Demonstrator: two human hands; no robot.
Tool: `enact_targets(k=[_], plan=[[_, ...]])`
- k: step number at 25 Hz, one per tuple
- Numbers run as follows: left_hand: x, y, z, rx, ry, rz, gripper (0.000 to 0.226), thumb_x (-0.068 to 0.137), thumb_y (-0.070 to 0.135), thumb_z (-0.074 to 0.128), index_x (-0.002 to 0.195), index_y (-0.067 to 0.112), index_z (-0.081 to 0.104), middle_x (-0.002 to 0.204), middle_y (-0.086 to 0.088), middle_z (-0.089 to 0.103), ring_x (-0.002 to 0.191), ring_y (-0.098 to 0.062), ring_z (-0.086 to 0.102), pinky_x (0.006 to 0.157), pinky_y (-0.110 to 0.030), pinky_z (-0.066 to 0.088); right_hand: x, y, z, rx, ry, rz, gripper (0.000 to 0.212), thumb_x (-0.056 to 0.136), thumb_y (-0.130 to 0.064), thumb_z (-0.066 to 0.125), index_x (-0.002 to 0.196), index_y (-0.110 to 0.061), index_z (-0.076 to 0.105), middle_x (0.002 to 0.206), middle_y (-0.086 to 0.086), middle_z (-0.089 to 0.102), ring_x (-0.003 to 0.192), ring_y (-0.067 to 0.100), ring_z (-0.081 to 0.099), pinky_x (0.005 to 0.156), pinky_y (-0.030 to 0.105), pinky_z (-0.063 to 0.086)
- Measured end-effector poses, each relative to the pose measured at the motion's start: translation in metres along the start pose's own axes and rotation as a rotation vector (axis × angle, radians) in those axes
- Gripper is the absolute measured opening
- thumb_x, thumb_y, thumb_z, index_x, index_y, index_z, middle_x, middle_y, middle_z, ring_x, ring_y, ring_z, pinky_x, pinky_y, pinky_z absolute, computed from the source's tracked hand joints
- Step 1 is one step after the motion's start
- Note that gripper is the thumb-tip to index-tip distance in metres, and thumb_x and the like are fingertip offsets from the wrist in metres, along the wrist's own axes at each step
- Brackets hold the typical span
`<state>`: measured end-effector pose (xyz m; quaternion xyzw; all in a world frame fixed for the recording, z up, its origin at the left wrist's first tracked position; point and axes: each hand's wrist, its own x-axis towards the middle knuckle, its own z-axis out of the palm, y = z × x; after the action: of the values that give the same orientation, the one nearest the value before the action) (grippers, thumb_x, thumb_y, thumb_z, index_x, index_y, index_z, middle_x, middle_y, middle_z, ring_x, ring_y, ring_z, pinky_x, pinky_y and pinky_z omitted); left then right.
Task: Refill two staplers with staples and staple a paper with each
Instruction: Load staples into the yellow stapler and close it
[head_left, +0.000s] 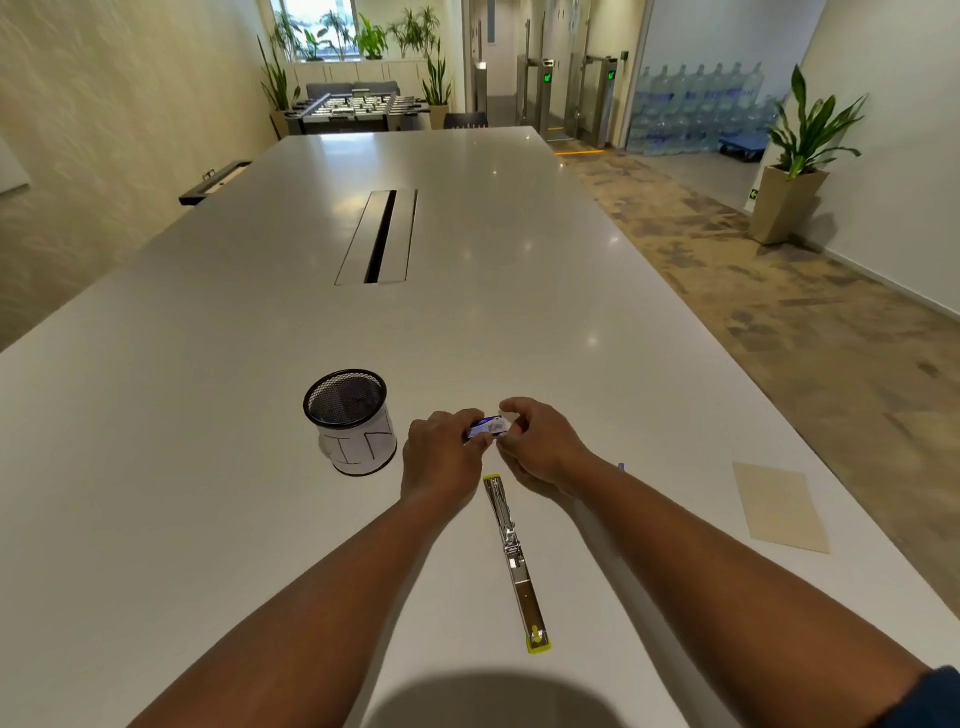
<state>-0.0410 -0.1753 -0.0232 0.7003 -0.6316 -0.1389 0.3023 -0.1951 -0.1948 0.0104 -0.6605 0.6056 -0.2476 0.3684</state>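
Both hands meeting over the worktop (208, 467), pinching a small blue staple box (488, 427) between them. Left hand (441, 457) gripping its left end, right hand (535, 441) with fingers curled on its right end, probably opening it. Stapler (514, 556) unfolded flat, just at 6 o'clock from the box, long axis running 12 to 6, about equally near both hands. Paper (779, 506) well apart at 3 o'clock. Mesh cup (350, 421) at 9 o'clock.

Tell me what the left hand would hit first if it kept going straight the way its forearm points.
Likely nothing soon: the left hand, holding the staple box, points up-table, passing right of the mesh cup. Beyond is bare table, though depth is unclear.
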Motion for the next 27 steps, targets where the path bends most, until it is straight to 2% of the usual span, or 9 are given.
enact_targets(k=[4, 7, 10, 13, 16, 20, 24, 27], plan=[[0.000, -0.003, 0.002, -0.041, 0.037, 0.003, 0.024, 0.097, 0.032, 0.063, 0.119, 0.032, 0.070, 0.105, -0.002, 0.072, 0.094, -0.020, 0.046, 0.077, -0.035, 0.038, 0.004, 0.000, -0.001, -0.055, -0.004, -0.025, 0.043, 0.091, -0.009, 0.062, 0.133, -0.018, 0.061, 0.122, 0.007, 0.069, 0.102, 0.018, 0.061, 0.093, 0.030, 0.050], [0.001, -0.004, 0.003, 0.000, 0.023, 0.014, 0.024, 0.099, 0.031, 0.060, 0.121, 0.032, 0.070, 0.107, -0.003, 0.068, 0.096, -0.021, 0.047, 0.077, -0.034, 0.037, 0.003, -0.001, 0.001, -0.090, 0.037, -0.026, 0.034, 0.093, -0.010, 0.062, 0.125, -0.019, 0.065, 0.122, 0.005, 0.068, 0.106, 0.021, 0.062, 0.090, 0.032, 0.051], [0.002, -0.003, 0.004, 0.050, 0.001, 0.004, 0.028, 0.100, 0.031, 0.059, 0.127, 0.032, 0.068, 0.106, 0.003, 0.047, 0.096, -0.019, 0.044, 0.079, -0.032, 0.036, 0.003, -0.003, 0.003, -0.099, 0.067, -0.003, 0.027, 0.093, -0.009, 0.059, 0.118, -0.017, 0.066, 0.116, 0.007, 0.069, 0.103, 0.024, 0.063, 0.088, 0.036, 0.054], [0.001, -0.002, 0.003, 0.039, 0.011, -0.014, 0.030, 0.100, 0.030, 0.061, 0.130, 0.030, 0.066, 0.108, 0.007, 0.033, 0.094, -0.015, 0.043, 0.082, -0.030, 0.038, 0.002, -0.002, 0.003, -0.082, 0.082, 0.010, 0.028, 0.092, -0.004, 0.056, 0.116, -0.015, 0.066, 0.115, 0.008, 0.069, 0.100, 0.024, 0.063, 0.080, 0.033, 0.052], [0.000, -0.001, 0.002, 0.035, 0.018, -0.008, 0.030, 0.100, 0.029, 0.062, 0.130, 0.029, 0.067, 0.108, 0.006, 0.033, 0.094, -0.015, 0.044, 0.082, -0.031, 0.042, 0.001, -0.001, 0.003, -0.053, 0.081, 0.019, 0.030, 0.094, -0.003, 0.053, 0.118, -0.016, 0.065, 0.116, 0.008, 0.069, 0.097, 0.023, 0.064, 0.070, 0.027, 0.049], [0.000, 0.000, 0.000, 0.053, 0.014, 0.016, 0.030, 0.101, 0.029, 0.060, 0.130, 0.029, 0.066, 0.108, 0.007, 0.035, 0.096, -0.015, 0.041, 0.083, -0.031, 0.040, -0.003, 0.001, 0.002, 0.024, 0.073, -0.009, 0.037, 0.093, -0.009, 0.059, 0.128, -0.018, 0.063, 0.118, 0.006, 0.067, 0.097, 0.020, 0.063, 0.076, 0.026, 0.048], [-0.001, 0.000, 0.001, 0.046, 0.010, 0.009, 0.030, 0.101, 0.031, 0.060, 0.131, 0.028, 0.066, 0.113, 0.003, 0.043, 0.097, -0.014, 0.040, 0.083, -0.030, 0.038, -0.007, 0.000, 0.002, 0.098, 0.158, 0.015, 0.022, 0.095, -0.009, 0.051, 0.108, -0.019, 0.065, 0.101, 0.006, 0.070, 0.077, 0.020, 0.066, 0.066, 0.031, 0.057], [-0.002, 0.001, -0.001, 0.059, 0.018, 0.024, 0.028, 0.101, 0.031, 0.059, 0.128, 0.028, 0.067, 0.108, 0.007, 0.039, 0.096, -0.014, 0.042, 0.081, -0.030, 0.038, -0.008, 0.000, 0.002, 0.168, 0.173, 0.063, 0.020, 0.096, -0.007, 0.046, 0.101, -0.016, 0.063, 0.090, 0.010, 0.070, 0.059, 0.022, 0.067, 0.061, 0.039, 0.063]])
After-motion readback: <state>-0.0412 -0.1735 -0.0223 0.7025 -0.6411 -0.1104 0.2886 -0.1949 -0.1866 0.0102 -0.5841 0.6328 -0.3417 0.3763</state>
